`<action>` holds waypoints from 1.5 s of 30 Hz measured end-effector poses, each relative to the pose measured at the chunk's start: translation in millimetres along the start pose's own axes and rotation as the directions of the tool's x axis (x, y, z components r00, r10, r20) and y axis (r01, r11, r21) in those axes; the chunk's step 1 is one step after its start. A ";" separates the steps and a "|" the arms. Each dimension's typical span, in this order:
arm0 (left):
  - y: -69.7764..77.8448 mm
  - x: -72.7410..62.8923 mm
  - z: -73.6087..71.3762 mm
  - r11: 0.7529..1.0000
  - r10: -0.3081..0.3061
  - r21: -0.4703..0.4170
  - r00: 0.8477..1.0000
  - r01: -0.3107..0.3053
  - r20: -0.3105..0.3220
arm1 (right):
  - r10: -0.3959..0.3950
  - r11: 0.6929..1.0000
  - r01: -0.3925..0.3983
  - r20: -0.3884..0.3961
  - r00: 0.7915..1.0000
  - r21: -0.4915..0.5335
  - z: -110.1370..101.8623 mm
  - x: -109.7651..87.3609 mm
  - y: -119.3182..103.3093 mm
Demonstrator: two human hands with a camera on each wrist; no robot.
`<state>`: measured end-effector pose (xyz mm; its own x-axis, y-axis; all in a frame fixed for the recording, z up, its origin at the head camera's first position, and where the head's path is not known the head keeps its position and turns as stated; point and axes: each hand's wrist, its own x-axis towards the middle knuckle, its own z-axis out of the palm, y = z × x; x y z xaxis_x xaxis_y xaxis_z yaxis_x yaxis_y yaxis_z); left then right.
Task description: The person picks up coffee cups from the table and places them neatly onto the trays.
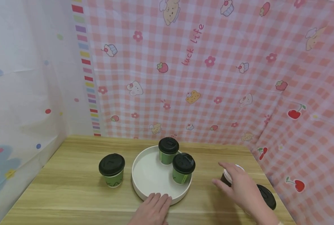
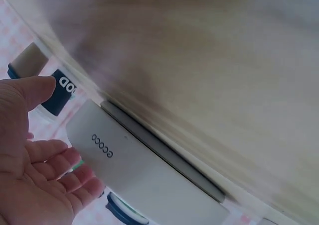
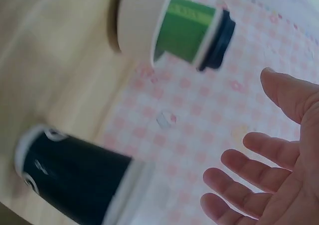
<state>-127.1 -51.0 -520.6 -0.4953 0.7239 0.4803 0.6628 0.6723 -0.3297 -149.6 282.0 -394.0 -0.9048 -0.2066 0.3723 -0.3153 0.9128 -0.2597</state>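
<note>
My left hand [image 1: 153,208] lies at the near edge of a round white tray [image 1: 147,179], its fingertips over the rim and its thumb apart from it. Two green paper cups with black lids stand on the tray, a rear cup [image 1: 167,157] and a front cup [image 1: 181,177]. My right hand [image 1: 241,187] is held over a dark cup [image 3: 75,177] with a white lid, thumb and fingers spread. That wrist's view has the hand apart from this cup, nothing in its grasp. In the head view, the hand hides most of it.
Left of the tray stands another green cup [image 1: 114,179] with a black lid. Partly behind my right forearm is a black-lidded cup [image 1: 266,197]. The wooden table [image 1: 77,175] meets a pink checked cloth [image 1: 183,93] behind and at right, and a white cloth at left.
</note>
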 end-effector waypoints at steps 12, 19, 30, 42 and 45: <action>-29.4 -14.7 -27.6 0.999 -0.028 -0.032 0.982 0.035 0.185 | 0.087 0.990 -0.076 0.089 0.992 -0.116 -15.7 24.8 54.7; -33.4 -24.2 -25.1 0.997 -0.032 -0.063 0.988 0.042 0.154 | 0.081 0.983 -0.054 0.149 0.985 -0.176 -5.7 27.8 65.3; -32.9 -27.4 -21.8 0.996 -0.009 -0.081 0.989 0.021 0.146 | 0.187 0.977 -0.143 0.306 0.933 -0.161 1.3 28.8 68.9; -33.4 -27.9 -24.7 0.995 -0.017 -0.089 0.984 0.034 0.179 | 0.181 0.981 -0.150 0.320 0.930 -0.121 5.6 31.5 69.4; -33.4 -28.1 -24.2 0.995 -0.019 -0.088 0.984 0.035 0.175 | 0.182 0.982 -0.153 0.323 0.929 -0.115 6.0 32.3 69.6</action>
<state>-121.7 -97.5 -503.4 -0.5988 0.7268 0.3365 0.6919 0.6811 -0.2396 -202.5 336.7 -405.3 -0.9902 -0.1392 0.0104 -0.1383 0.9681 -0.2090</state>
